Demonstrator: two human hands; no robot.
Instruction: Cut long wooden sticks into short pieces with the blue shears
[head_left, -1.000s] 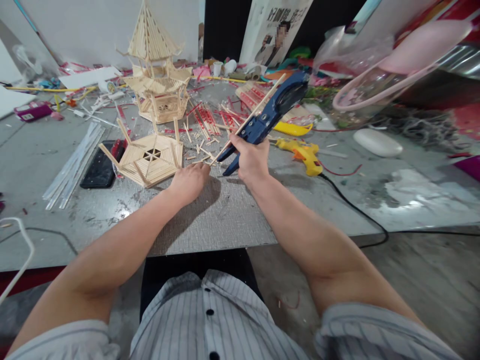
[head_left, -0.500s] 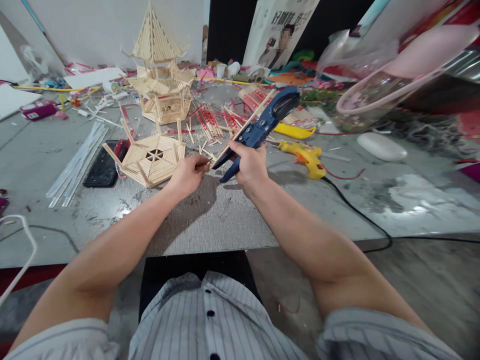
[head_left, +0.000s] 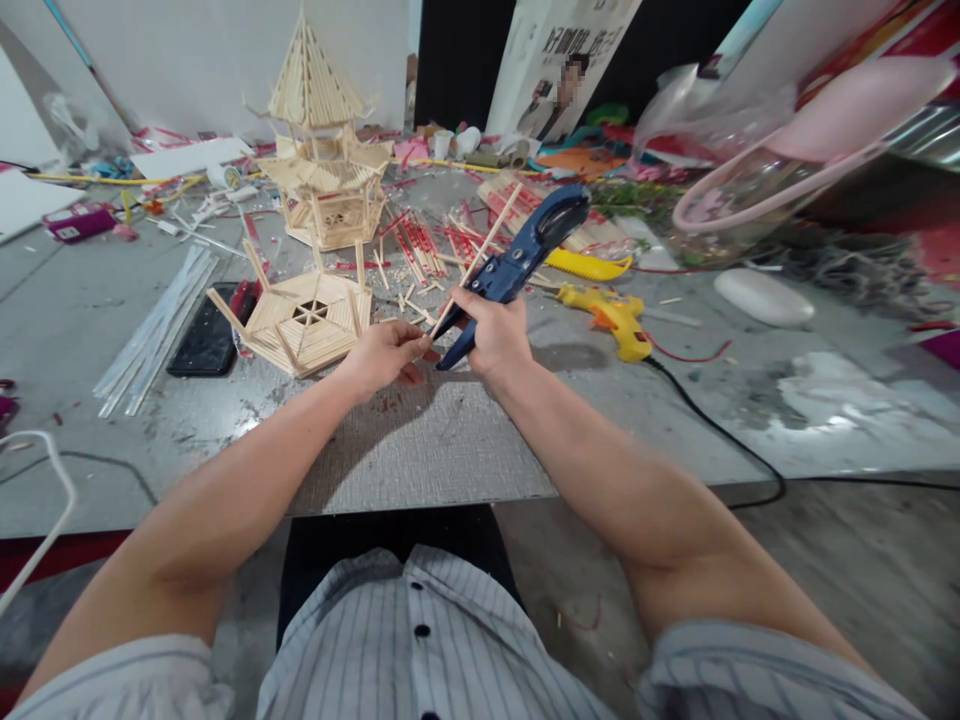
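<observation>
Over the table (head_left: pixel 465 450) | left hand (head_left: pixel 384 358) pinching stick (head_left: pixel 488 241); right hand (head_left: pixel 499 335) gripping blue tool (head_left: pixel 517 262) | stick's top swung left

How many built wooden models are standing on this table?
2. A tall roofed tower stands toward the back; a low hexagonal platform with posts sits in front of it, beside the left hand. No others show.

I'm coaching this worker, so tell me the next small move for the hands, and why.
Probably draw the thin stick toward the left hand, clear of the right hand. The left fingertips are at its lower end, while the right hand grips the blue tool with the stick slanting alongside, so freeing it would likely make the tool easier to use.
</observation>
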